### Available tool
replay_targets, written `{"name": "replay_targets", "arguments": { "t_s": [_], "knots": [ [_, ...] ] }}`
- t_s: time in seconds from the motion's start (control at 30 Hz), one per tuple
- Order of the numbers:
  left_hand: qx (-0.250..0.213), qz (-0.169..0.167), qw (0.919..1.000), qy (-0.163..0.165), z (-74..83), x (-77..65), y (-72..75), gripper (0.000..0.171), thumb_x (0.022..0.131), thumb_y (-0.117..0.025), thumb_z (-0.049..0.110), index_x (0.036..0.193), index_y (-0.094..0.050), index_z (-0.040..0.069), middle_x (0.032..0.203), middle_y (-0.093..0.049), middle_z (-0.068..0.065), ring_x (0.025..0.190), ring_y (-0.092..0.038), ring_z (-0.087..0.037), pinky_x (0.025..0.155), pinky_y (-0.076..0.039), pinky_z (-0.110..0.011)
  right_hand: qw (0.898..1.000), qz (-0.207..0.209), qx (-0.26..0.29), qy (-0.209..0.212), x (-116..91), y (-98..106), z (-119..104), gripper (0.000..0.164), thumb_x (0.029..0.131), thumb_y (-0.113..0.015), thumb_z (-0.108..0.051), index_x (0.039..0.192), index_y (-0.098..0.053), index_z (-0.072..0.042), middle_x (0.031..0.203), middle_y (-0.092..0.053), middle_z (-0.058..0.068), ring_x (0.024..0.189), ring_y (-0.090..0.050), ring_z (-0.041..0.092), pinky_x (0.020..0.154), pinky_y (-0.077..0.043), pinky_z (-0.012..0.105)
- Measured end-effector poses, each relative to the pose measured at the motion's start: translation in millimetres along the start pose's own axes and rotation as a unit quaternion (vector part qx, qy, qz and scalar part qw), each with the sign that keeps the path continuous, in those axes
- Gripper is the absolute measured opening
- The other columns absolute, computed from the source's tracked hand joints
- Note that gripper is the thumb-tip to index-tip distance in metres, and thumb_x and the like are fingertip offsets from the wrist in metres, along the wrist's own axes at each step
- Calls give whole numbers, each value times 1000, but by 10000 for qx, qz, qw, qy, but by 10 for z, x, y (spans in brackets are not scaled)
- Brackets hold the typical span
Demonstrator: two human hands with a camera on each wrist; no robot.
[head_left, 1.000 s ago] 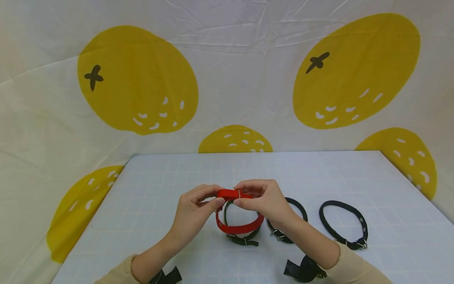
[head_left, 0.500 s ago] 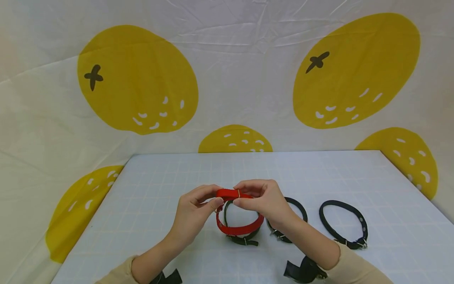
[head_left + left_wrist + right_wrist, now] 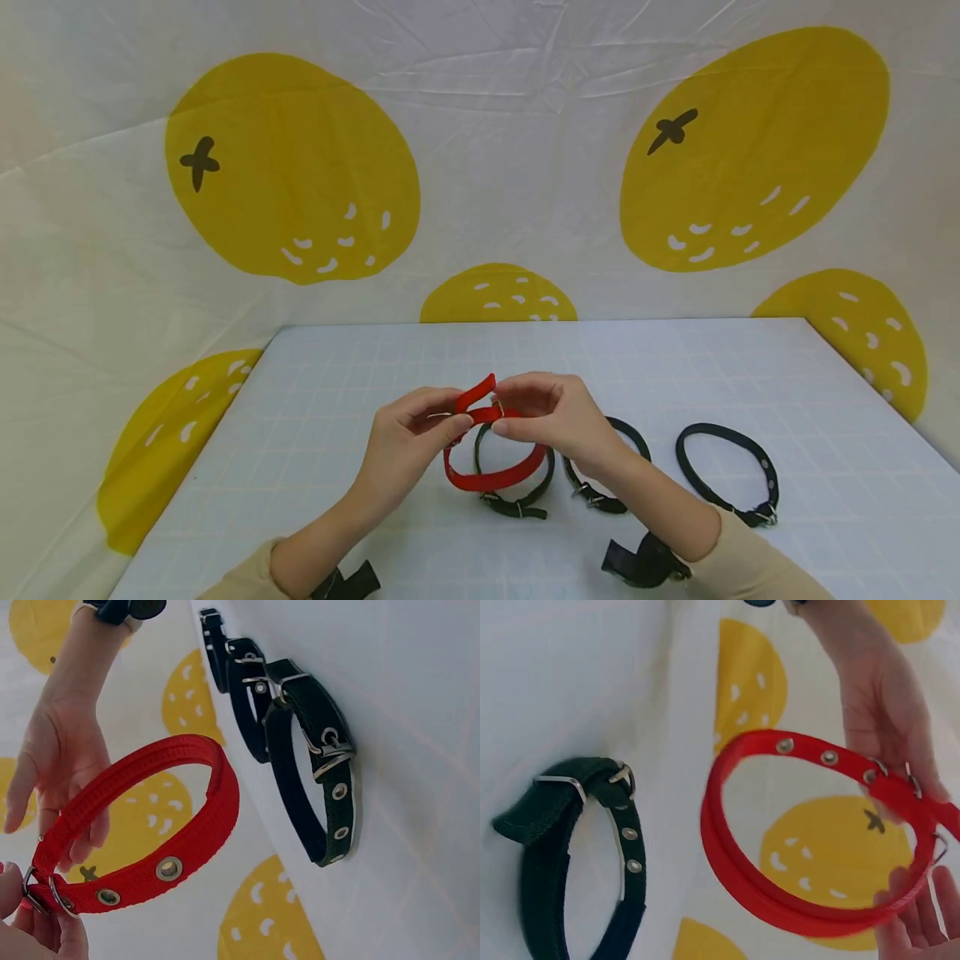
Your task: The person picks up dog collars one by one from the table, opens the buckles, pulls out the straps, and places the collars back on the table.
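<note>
A red pet collar with metal eyelets hangs as a loop between my two hands, above the table. My left hand pinches it by the buckle, thumb in front. Thumb and fingers of my right hand hold the band beside the metal keeper loop. The loose strap end stands up between the hands, out of the keeper. Behind the red loop lies a dark green collar, buckled, with its tip sticking out to the right.
Right of the green collar, a black collar lies partly behind my right forearm, and another black collar lies farther right. The white gridded table ends at a hanging cloth printed with yellow shapes. Black straps are on both wrists.
The red strap end, earlier lying flat along the band through the keeper, is now out and points up. The loop has shifted slightly left; both hands keep their hold.
</note>
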State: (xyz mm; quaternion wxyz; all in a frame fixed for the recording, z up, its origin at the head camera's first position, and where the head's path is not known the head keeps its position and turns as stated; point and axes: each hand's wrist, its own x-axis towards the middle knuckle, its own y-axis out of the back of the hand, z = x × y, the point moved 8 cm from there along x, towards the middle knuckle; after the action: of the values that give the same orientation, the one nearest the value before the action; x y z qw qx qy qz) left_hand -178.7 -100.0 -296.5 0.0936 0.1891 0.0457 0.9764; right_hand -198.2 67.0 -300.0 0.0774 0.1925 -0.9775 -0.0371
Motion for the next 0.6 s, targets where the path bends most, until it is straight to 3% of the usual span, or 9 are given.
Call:
{"name": "replay_targets", "arguments": {
  "t_s": [0.1, 0.2, 0.4, 0.6],
  "knots": [
    [6, 10, 10000, 18, -11, 19, 11, 25, 82, -71, 12, 106, -68, 7, 102, -65, -9, 89, -65, -21, 74, -55, -33, 9994, 230, -105, 226, -3, 75, -101, 32, 82, -71, -12, 110, -64, 1, 105, -66, 15, 95, -63, 29, 80, -53, 38],
    [276, 58, 9994, -195, 11, 37, 13, 24, 81, -72, 13, 105, -69, 9, 99, -66, -4, 89, -63, -19, 77, -54, -33, 9990, 420, -81, 112, 16, 122, -155, 28, 84, -69, -17, 103, -66, 3, 95, -68, 15, 83, -64, 29, 76, -53, 40],
    [840, 82, 9934, -774, 106, 65, -43, 24, 80, -73, 15, 103, -70, 10, 95, -67, 3, 85, -62, -15, 77, -54, -32, 9948, 204, 713, -701, 61, 39, -67, 26, 86, -67, -15, 98, -64, 7, 82, -69, 9, 72, -66, 22, 76, -54, 36],
    [1229, 55, 9843, -1266, 189, 85, -132, 22, 75, -76, 8, 97, -72, 9, 89, -67, 3, 78, -61, -11, 67, -54, -26, 9871, -10, 1361, -842, 88, 8, -1, 10, 87, -66, -11, 91, -67, -2, 81, -68, 7, 70, -66, 17, 75, -55, 31]
  ]
}}
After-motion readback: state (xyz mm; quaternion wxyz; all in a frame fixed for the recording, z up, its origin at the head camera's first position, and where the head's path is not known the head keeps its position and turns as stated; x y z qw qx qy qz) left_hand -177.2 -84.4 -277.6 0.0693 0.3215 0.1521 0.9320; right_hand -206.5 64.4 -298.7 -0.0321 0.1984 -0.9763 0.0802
